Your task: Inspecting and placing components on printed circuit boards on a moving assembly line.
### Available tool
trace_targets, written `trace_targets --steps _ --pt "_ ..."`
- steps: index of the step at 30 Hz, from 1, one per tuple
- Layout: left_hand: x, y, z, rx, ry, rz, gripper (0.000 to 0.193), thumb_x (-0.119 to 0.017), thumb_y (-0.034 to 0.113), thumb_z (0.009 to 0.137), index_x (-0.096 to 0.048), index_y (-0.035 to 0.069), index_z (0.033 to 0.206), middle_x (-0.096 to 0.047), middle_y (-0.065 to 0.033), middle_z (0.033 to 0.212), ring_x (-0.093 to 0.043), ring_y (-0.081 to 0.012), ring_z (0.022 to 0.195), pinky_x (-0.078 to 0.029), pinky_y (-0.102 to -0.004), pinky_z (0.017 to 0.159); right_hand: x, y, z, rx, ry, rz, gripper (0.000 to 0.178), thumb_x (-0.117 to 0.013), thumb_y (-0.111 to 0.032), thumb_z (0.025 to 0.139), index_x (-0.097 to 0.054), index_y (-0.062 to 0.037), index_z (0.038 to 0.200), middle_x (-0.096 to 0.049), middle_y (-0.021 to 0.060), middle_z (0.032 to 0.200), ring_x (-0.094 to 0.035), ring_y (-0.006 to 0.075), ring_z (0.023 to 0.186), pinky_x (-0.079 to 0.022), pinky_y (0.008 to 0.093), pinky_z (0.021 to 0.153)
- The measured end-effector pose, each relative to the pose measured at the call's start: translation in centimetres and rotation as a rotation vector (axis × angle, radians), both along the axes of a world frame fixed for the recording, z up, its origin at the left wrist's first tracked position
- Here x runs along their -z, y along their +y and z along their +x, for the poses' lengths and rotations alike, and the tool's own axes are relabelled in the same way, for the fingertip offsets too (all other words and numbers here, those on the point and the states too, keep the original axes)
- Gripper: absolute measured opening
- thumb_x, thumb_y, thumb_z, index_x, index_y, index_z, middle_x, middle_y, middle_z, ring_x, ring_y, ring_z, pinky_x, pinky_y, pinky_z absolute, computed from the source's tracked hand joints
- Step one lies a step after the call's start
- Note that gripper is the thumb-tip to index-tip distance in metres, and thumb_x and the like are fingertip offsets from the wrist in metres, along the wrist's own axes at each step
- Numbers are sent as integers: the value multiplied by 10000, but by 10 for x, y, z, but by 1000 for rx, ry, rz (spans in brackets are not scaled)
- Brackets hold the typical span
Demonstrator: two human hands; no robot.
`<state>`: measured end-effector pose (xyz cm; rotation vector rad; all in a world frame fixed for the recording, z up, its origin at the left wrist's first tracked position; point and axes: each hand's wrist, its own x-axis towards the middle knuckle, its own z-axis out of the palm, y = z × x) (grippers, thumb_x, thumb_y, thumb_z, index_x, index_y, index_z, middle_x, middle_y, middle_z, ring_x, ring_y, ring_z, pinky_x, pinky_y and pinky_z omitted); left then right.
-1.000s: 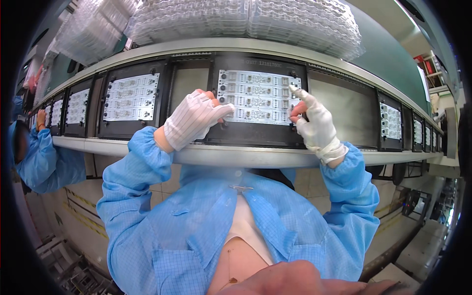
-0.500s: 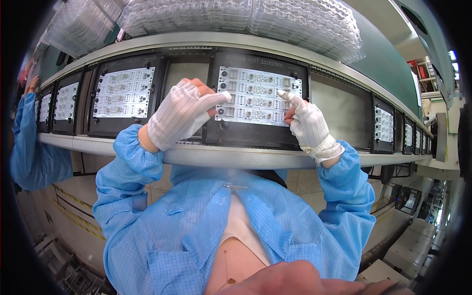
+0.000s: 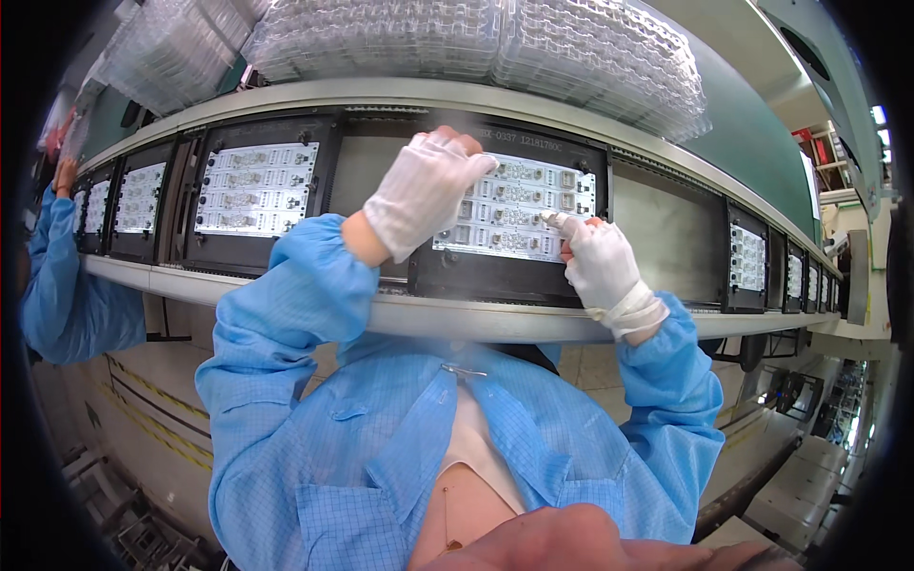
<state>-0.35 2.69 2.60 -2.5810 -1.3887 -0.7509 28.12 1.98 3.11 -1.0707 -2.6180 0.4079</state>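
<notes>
A black fixture point(image 3: 495, 279) holds a panel of white circuit boards point(image 3: 505, 240) in stacked strips, with small parts on them. My left hand point(image 3: 419, 195), in a white striped glove, is over the panel's upper left part. Its fingers are curled, thumb and fingertip close together at the top strip; whatever lies between them is hidden. My right hand point(image 3: 605, 269), gloved too with some fingertips bare, is at the panel's right side. Its forefinger reaches onto a lower strip while the other fingers curl in; anything held there is too small to make out.
The fixture sits on a conveyor line with a metal front rail point(image 3: 476, 319). Further board fixtures stand left point(image 3: 252, 249) and right point(image 3: 747, 297). Clear plastic trays point(image 3: 600, 57) are stacked behind. A co-worker's blue sleeve point(image 3: 57, 276) shows at far left.
My left hand has moved right and up, onto the top strip. My right fingertip has come down to a lower strip. The fixture appears slightly further right and lower in view.
</notes>
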Motion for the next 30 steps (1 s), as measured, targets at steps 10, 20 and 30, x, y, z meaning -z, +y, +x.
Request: trace_targets --steps 10,20,30 --pt "29 8 16 -11 279 159 323 -620 117 832 -661 102 1153 -616 -125 1264 -576 -305 1171 -425 -554 1044 -4 41 -5 100 14 219 388 -606 0 810 -688 -120 1170 -684 108 988 -629 324 998 -473 426 880" --pt "24 5 13 -11 183 126 442 -693 86 752 -647 152 1187 -580 -77 1208 -562 -259 1175 -357 -552 1128 27 44 -26 64 -125 478 404 -623 -37 771 -690 -90 1166 -664 110 1118 -604 330 1074 -482 443 921" --pt "26 -11 21 82 229 87 370 -673 103 790 -664 148 1157 -610 -81 1229 -578 -260 1164 -332 -593 1142 16 35 -3 60 186 348 483 -509 59 727 -710 -91 1140 -688 146 1018 -629 357 1006 -501 458 887"
